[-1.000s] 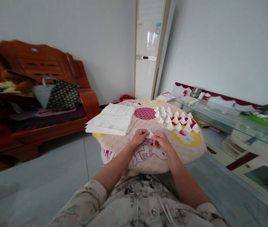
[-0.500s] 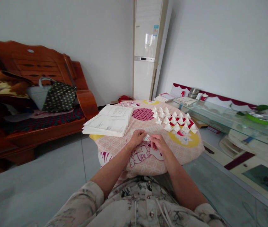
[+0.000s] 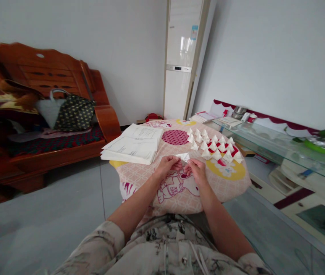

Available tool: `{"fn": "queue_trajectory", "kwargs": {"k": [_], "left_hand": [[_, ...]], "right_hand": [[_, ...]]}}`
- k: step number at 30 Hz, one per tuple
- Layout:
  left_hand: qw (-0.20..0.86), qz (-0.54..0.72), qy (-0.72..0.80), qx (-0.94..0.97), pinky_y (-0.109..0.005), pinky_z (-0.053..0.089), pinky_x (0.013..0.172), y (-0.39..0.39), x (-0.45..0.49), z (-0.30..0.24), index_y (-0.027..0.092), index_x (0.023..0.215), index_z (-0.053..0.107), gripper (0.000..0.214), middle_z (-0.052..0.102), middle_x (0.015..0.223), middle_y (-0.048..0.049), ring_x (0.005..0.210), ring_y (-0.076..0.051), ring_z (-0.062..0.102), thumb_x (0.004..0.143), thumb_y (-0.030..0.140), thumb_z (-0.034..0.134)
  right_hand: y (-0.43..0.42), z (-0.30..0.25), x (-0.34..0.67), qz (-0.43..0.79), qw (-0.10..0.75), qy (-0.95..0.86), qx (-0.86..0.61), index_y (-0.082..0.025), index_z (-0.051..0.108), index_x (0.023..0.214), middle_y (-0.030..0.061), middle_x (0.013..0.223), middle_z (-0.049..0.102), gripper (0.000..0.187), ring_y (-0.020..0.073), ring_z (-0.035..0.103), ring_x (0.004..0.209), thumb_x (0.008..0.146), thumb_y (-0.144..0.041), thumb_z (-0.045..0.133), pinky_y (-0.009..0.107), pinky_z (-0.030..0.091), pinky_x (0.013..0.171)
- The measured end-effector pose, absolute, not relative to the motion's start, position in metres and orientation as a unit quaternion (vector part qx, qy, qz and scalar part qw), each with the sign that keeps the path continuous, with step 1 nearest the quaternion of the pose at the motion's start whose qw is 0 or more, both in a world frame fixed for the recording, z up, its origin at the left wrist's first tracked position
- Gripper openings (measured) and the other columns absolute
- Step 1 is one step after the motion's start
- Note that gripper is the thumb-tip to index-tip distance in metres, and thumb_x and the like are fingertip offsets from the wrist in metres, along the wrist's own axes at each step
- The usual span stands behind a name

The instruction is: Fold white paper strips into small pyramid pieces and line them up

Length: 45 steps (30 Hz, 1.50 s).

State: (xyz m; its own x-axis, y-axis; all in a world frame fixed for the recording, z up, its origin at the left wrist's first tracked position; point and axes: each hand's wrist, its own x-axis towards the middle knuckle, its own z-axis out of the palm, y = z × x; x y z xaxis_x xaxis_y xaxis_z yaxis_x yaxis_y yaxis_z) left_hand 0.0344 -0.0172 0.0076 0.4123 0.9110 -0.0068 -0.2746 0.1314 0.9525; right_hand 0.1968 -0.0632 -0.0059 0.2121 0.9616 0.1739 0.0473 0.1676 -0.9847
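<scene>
A small folded piece of white paper (image 3: pixel 183 156) is held up just over the cloth-covered table, a few lines showing on its face. My left hand (image 3: pixel 168 165) pinches its left end, fingers curled. At the lower right corner, my right hand (image 3: pixel 197 170) grips it between thumb and fingers. To the right stand several white folded paper pyramids (image 3: pixel 216 154) in rough rows, some over a red patch of the cloth. Left of my hands lies a stack of printed paper sheets (image 3: pixel 133 145).
A patterned pink tablecloth (image 3: pixel 176 194) covers the table. On the right is a glass-topped cabinet (image 3: pixel 282 141) bearing cups, papers and a green dish. A wooden sofa (image 3: pixel 50 72) with bags stands left, and a tall white air conditioner (image 3: pixel 179 88) behind.
The folded paper is raised and turned, so more of its face shows above my fingers. My right hand has shifted slightly right. The whole view has swung a little left.
</scene>
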Motion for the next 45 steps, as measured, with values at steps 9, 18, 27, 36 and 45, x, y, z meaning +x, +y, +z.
{"fn": "queue_trajectory", "kwargs": {"k": [9, 18, 27, 36, 45], "left_hand": [[0.689, 0.476, 0.323, 0.442, -0.022, 0.054, 0.059, -0.017, 0.034, 0.009, 0.009, 0.081, 0.069, 0.035, 0.073, 0.075, -0.0089, 0.061, -0.013, 0.068, 0.083, 0.044, 0.072], [0.707, 0.482, 0.313, 0.412, -0.021, 0.055, 0.057, -0.012, 0.033, 0.005, 0.010, 0.078, 0.066, 0.035, 0.071, 0.073, -0.0079, 0.062, -0.014, 0.069, 0.086, 0.044, 0.068], [0.715, 0.481, 0.295, 0.413, -0.023, 0.056, 0.062, -0.009, 0.032, 0.002, 0.010, 0.081, 0.068, 0.033, 0.073, 0.080, -0.0102, 0.066, -0.014, 0.070, 0.087, 0.043, 0.067], [0.724, 0.462, 0.274, 0.434, -0.024, 0.056, 0.065, -0.013, 0.033, 0.005, 0.008, 0.091, 0.072, 0.029, 0.074, 0.082, -0.0124, 0.070, -0.015, 0.070, 0.082, 0.035, 0.073], [0.680, 0.444, 0.320, 0.488, -0.018, 0.040, 0.042, -0.016, 0.035, 0.005, 0.012, 0.065, 0.061, 0.033, 0.060, 0.052, -0.0008, 0.041, -0.007, 0.052, 0.076, 0.039, 0.076]], "right_hand": [[-0.068, -0.007, 0.193, 0.236, 0.487, -0.622, -0.566, -0.020, 0.063, 0.071, 0.0030, 0.065, 0.065, 0.032, 0.0176, 0.059, 0.060, 0.087, -0.045, 0.050, 0.026, 0.045, 0.056], [-0.071, -0.002, 0.188, 0.113, 0.458, -0.686, -0.554, -0.022, 0.040, 0.061, -0.0009, 0.057, 0.048, 0.035, 0.0134, 0.044, 0.057, 0.090, -0.041, 0.044, 0.025, 0.033, 0.057], [-0.069, -0.008, 0.191, 0.126, 0.489, -0.661, -0.556, -0.022, 0.045, 0.060, 0.0001, 0.055, 0.053, 0.035, 0.0144, 0.051, 0.059, 0.089, -0.041, 0.049, 0.023, 0.037, 0.055], [-0.063, -0.010, 0.189, 0.341, 0.545, -0.551, -0.533, -0.019, 0.061, 0.071, 0.0037, 0.064, 0.069, 0.026, 0.0159, 0.061, 0.048, 0.080, -0.043, 0.056, 0.024, 0.046, 0.042], [-0.068, 0.003, 0.186, 0.514, 0.503, -0.480, -0.502, -0.016, 0.062, 0.071, 0.0028, 0.052, 0.066, 0.033, 0.0149, 0.060, 0.039, 0.067, -0.047, 0.073, 0.020, 0.042, 0.033]]}}
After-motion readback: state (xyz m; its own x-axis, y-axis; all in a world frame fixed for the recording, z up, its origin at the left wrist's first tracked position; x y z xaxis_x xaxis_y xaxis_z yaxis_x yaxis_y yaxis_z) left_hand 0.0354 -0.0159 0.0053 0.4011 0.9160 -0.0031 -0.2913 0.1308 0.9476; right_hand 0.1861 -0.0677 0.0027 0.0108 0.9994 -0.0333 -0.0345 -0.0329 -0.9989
